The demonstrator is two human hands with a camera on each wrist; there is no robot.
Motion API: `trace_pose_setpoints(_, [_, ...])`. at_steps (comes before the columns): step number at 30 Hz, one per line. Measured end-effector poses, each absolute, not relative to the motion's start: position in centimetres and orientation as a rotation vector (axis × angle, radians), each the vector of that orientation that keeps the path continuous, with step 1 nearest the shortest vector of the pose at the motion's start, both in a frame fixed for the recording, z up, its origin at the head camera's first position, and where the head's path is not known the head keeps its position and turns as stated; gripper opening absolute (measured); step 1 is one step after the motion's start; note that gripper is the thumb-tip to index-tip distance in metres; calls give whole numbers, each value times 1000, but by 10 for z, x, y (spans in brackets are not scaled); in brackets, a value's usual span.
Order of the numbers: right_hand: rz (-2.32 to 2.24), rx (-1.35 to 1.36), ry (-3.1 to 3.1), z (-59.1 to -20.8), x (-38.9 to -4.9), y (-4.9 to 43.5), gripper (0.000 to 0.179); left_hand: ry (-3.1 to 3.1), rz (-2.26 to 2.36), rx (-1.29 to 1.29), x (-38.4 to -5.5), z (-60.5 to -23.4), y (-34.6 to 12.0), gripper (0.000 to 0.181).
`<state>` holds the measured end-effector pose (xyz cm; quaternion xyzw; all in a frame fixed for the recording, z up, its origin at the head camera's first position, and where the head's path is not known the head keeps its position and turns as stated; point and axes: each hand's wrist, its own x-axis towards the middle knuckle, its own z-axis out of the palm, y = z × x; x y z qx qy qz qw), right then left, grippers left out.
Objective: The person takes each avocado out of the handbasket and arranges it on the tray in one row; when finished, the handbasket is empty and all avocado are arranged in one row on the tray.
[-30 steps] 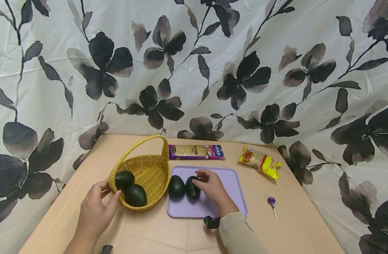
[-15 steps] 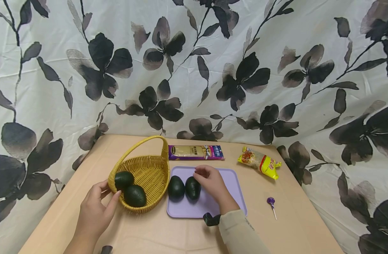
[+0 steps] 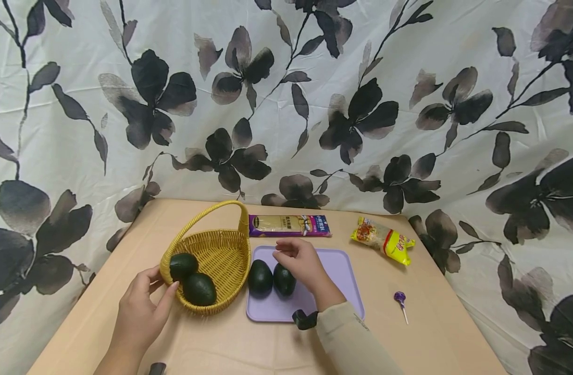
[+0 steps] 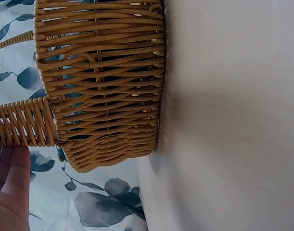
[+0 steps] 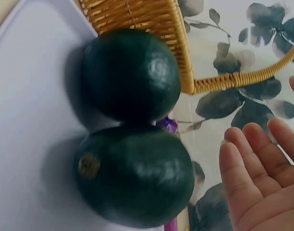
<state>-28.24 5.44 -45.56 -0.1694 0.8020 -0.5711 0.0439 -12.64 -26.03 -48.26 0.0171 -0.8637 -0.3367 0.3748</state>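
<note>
At the left side of a yellow wicker basket (image 3: 225,260), my left hand (image 3: 141,302) holds the base of its handle (image 4: 21,122) between thumb and fingers. Two dark green avocados (image 3: 199,289) lie inside the basket. Two more stand side by side on a lilac tray (image 3: 335,271): a left avocado (image 3: 260,277) and a right avocado (image 5: 134,175) with a brown stem scar. My right hand (image 3: 302,263) hovers over the right avocado, overlapping its upper edge in the head view. In the right wrist view its fingers (image 5: 264,154) are loosely extended, apart from both avocados and holding nothing.
Behind the tray lies a purple noodle packet (image 3: 288,225). A yellow snack bag (image 3: 384,239) is at the back right, and a purple lollipop (image 3: 401,302) lies to the right of the tray. A floral curtain (image 3: 286,104) hangs behind the table (image 3: 221,344).
My right hand has come off the right avocado and shifted up and to the left over it. The left hand, basket and avocados have stayed put.
</note>
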Motion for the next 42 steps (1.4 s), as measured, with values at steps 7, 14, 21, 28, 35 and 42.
trace_pose_setpoints(7, [-1680, -545, 2475, -446, -280, 42, 29, -2217, -851, 51, -127, -483, -260, 55])
trace_pose_setpoints(14, [-1670, -600, 2457, -443, -281, 32, 27, -2218, -848, 57, -127, -483, -260, 54])
trace_pose_setpoints(21, [-1638, -689, 2452, -440, -279, 22, 28, -2220, -851, 41, -127, -484, -260, 54])
trace_pose_setpoints(28, [-1548, -724, 2455, -429, -277, 8, 30, -2203, -854, 32, -127, -483, -261, 54])
trace_pose_setpoints(35, [-1492, -730, 2428, -430, -279, -2, 29, -2219, -854, 24, -127, -483, -261, 55])
trace_pose_setpoints(42, [-1421, -772, 2409, -429, -280, -9, 35, -2186, -870, 0, -127, -483, -263, 54])
